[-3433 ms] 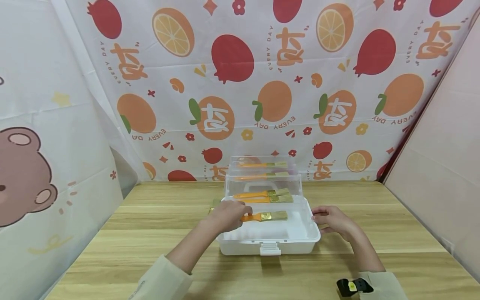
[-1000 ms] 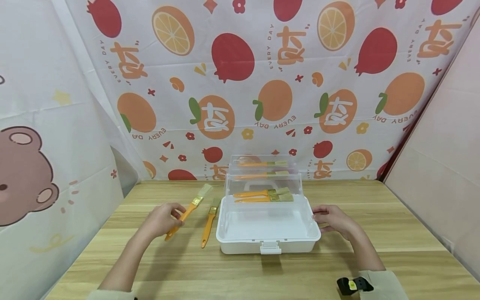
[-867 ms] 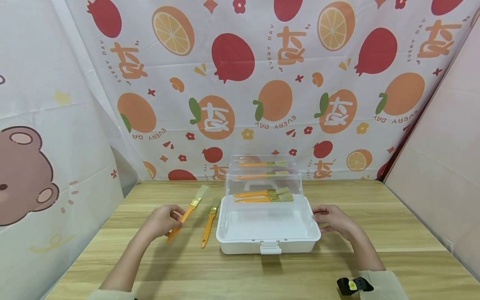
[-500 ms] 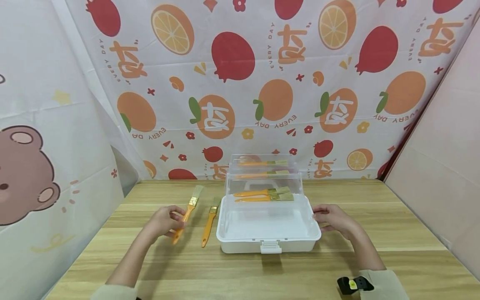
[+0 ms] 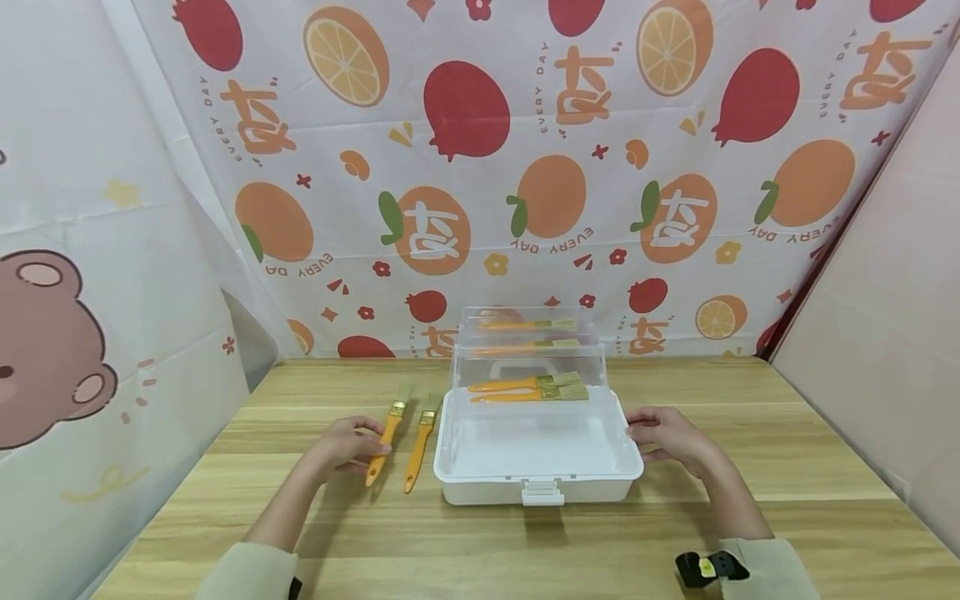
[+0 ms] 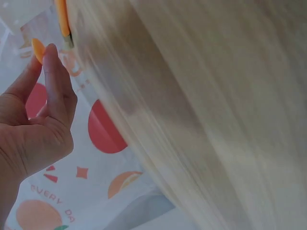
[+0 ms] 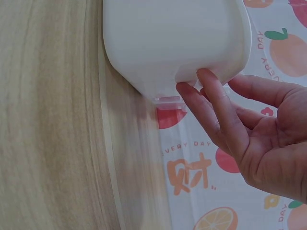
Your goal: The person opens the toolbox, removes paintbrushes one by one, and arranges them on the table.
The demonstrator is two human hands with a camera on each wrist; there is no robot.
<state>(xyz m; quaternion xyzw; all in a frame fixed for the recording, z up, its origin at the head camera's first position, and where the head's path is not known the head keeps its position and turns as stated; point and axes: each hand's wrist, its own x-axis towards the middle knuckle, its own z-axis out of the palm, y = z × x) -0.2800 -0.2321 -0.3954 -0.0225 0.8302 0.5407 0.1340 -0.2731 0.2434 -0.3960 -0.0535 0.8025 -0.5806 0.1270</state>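
Note:
My left hand [image 5: 350, 443] pinches a flat paintbrush [image 5: 384, 446] by its orange handle, bristles pointing away. In the left wrist view, thumb and fingertips meet at the handle's end [image 6: 38, 51]; the rest is hidden. Just right of it, a second paintbrush [image 5: 420, 450] lies beside the white box [image 5: 536, 490]. The box stands with its clear tray section raised; the main compartment holds nothing visible. My right hand [image 5: 671, 435] touches the box's right end with its fingers, relaxed against the outer wall; its thumb tip is partly hidden in the right wrist view.
Several more orange-handled paintbrushes [image 5: 506, 386] lie in the raised clear trays [image 5: 525, 362] at the back. A latch [image 5: 543, 493] hangs on the box's front. Printed cloth [image 5: 465, 108] closes off the back of the wooden table [image 5: 480, 550].
My left hand lifted a paintbrush from the box, carried it left, then brought it slightly right, lowering it beside the other one. The right hand stays at the box's end.

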